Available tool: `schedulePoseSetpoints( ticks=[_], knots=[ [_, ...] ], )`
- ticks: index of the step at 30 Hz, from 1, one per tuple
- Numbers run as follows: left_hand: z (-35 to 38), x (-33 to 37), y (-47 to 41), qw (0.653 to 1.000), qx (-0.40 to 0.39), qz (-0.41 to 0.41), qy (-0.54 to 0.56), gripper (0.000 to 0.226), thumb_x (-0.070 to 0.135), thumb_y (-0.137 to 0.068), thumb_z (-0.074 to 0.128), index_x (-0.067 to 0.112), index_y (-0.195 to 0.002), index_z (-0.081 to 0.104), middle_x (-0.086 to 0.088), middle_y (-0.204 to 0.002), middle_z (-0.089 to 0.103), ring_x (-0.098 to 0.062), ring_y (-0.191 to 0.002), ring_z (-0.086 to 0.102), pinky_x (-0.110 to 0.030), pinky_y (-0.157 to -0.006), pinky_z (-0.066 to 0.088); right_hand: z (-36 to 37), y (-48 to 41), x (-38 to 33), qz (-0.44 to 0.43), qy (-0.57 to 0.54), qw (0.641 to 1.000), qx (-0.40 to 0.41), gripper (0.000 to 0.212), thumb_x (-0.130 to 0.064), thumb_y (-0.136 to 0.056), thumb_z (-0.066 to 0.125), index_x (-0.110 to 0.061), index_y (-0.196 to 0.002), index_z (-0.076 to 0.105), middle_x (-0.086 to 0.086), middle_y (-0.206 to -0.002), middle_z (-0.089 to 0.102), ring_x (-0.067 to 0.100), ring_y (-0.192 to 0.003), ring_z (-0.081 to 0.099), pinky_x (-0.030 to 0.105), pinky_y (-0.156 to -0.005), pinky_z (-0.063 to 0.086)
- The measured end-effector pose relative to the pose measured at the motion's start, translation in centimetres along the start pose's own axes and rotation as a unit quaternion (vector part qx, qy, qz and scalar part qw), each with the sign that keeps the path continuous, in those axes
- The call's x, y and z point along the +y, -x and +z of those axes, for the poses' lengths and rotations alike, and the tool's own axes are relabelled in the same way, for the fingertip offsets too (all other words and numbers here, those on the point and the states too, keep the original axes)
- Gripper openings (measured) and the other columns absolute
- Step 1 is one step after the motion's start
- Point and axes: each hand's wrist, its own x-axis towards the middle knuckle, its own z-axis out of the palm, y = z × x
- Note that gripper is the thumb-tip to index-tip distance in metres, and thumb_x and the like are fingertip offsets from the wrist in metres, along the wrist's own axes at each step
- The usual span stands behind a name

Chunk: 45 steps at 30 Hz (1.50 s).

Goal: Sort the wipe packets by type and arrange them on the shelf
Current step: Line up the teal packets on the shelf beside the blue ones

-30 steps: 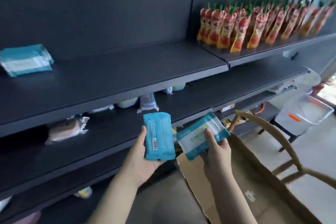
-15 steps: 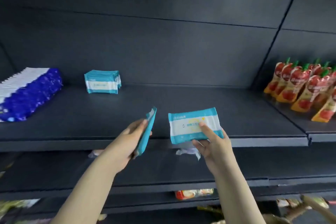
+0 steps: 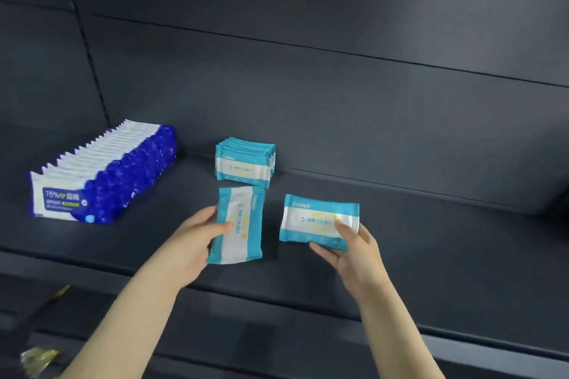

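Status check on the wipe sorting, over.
Left hand grips a teal packet turned on end. Right hand holds a second teal packet. Both near the teal row on the shelf. Nothing in the way.

I wear 1 wide-angle camera on my head. It faces forward and slightly down onto the shelf point(image 3: 431, 240), near enough that my left hand point(image 3: 191, 240) and right hand point(image 3: 357, 252), entering from the bottom edge, reach over it.

The left hand point(image 3: 191, 244) has turned its teal packet point(image 3: 240, 226) face-on, nearer the teal stack point(image 3: 243, 164).
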Motion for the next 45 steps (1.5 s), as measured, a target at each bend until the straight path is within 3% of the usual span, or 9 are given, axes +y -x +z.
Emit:
schedulePoseSetpoints(
  ticks=[5, 10, 13, 18, 24, 29, 35, 39, 45],
  knots=[
    [-4.2, 1.9, -4.3, 0.999, 0.034, 0.02, 0.032, 0.078, -0.015, -0.088, 0.056, 0.036, -0.142, 0.033, -0.006, -0.119, 0.063, -0.027, -0.106, 0.065, -0.048, -0.081, 0.055, 5.3, -4.0, 3.4, -0.045, 0.063, 0.996, 0.04, 0.018, -0.013, -0.101, 0.055, -0.008, -0.117, 0.061, 0.012, -0.112, 0.072, 0.025, -0.103, 0.07, 0.034, -0.07, 0.06],
    [-7.2, 3.2, -7.1, 0.996, 0.073, 0.044, 0.031, 0.036, 0.003, -0.097, 0.057, 0.026, -0.122, 0.047, -0.007, -0.113, 0.066, -0.023, -0.096, 0.07, -0.036, -0.064, 0.057, 9.6, -7.6, 5.3, -0.069, 0.082, 0.992, 0.072, 0.024, -0.015, -0.1, 0.056, -0.006, -0.123, 0.061, 0.012, -0.116, 0.07, 0.023, -0.104, 0.069, 0.029, -0.07, 0.058],
    [-8.6, 3.1, -8.5, 0.992, 0.112, 0.055, 0.028, 0.019, 0.01, -0.096, 0.061, 0.022, -0.107, 0.051, -0.009, -0.11, 0.065, -0.021, -0.094, 0.07, -0.032, -0.069, 0.056, 11.6, -9.2, 6.1, -0.06, 0.066, 0.994, 0.056, 0.024, -0.013, -0.1, 0.057, -0.006, -0.122, 0.059, 0.01, -0.116, 0.07, 0.024, -0.109, 0.068, 0.037, -0.081, 0.06],
    [-10.2, 3.3, -9.7, 0.985, 0.132, 0.103, -0.048, 0.013, 0.012, -0.091, 0.068, 0.015, -0.095, 0.055, -0.008, -0.098, 0.065, -0.023, -0.098, 0.067, -0.031, -0.073, 0.053, 14.8, -11.4, 6.5, -0.058, 0.068, 0.996, 0.002, 0.027, -0.031, -0.102, 0.053, -0.014, -0.122, 0.06, 0.004, -0.116, 0.072, 0.018, -0.109, 0.069, 0.041, -0.087, 0.059],
    [-9.5, 3.7, -11.8, 0.986, 0.067, 0.131, -0.08, 0.035, 0.003, -0.095, 0.06, 0.029, -0.118, 0.054, 0.004, -0.108, 0.066, -0.012, -0.094, 0.069, -0.03, -0.069, 0.06, 15.7, -13.3, 6.7, -0.069, 0.097, 0.991, -0.064, 0.041, -0.046, -0.106, 0.035, -0.023, -0.131, 0.059, -0.002, -0.124, 0.07, 0.014, -0.115, 0.066, 0.04, -0.093, 0.055],
    [-7.4, 3.9, -14.9, 0.966, 0.039, 0.186, -0.172, 0.032, 0.005, -0.098, 0.053, 0.034, -0.109, 0.048, 0.004, -0.12, 0.059, -0.011, -0.099, 0.068, -0.033, -0.071, 0.062, 15.0, -13.6, 7.1, -0.152, 0.207, 0.966, -0.036, 0.019, -0.028, -0.1, 0.056, -0.025, -0.119, 0.06, -0.01, -0.116, 0.07, 0.009, -0.11, 0.066, 0.026, -0.085, 0.053],
    [-6.7, 3.0, -17.5, 0.907, 0.076, 0.276, -0.308, 0.026, 0.01, -0.094, 0.059, 0.029, -0.108, 0.049, 0.008, -0.114, 0.061, -0.008, -0.104, 0.061, -0.023, -0.075, 0.055, 14.2, -14.6, 7.7, -0.247, 0.416, 0.874, 0.041, 0.041, -0.022, -0.094, 0.066, -0.037, -0.13, 0.054, -0.009, -0.113, 0.05, 0.0, -0.089, 0.05, 0.01, -0.082, 0.043],
    [-6.6, 2.9, -18.0, 0.904, 0.067, 0.277, -0.319, 0.027, 0.013, -0.092, 0.065, 0.025, -0.11, 0.049, 0.016, -0.104, 0.061, 0.002, -0.094, 0.061, -0.012, -0.067, 0.049, 14.7, -14.9, 7.8, -0.289, 0.376, 0.879, 0.058, 0.039, -0.011, -0.093, 0.066, -0.032, -0.124, 0.054, -0.009, -0.104, 0.06, 0.003, -0.084, 0.054, 0.01, -0.073, 0.045],
    [-6.7, 2.6, -19.3, 0.906, 0.091, 0.278, -0.306, 0.044, 0.017, -0.083, 0.077, 0.027, -0.114, 0.047, 0.006, -0.121, 0.053, -0.006, -0.101, 0.059, -0.028, -0.083, 0.056, 15.2, -14.8, 7.8, -0.277, 0.357, 0.886, 0.102, 0.018, -0.016, -0.095, 0.065, -0.026, -0.105, 0.054, -0.014, -0.098, 0.064, 0.01, -0.089, 0.064, 0.022, -0.074, 0.056]
  ],
)
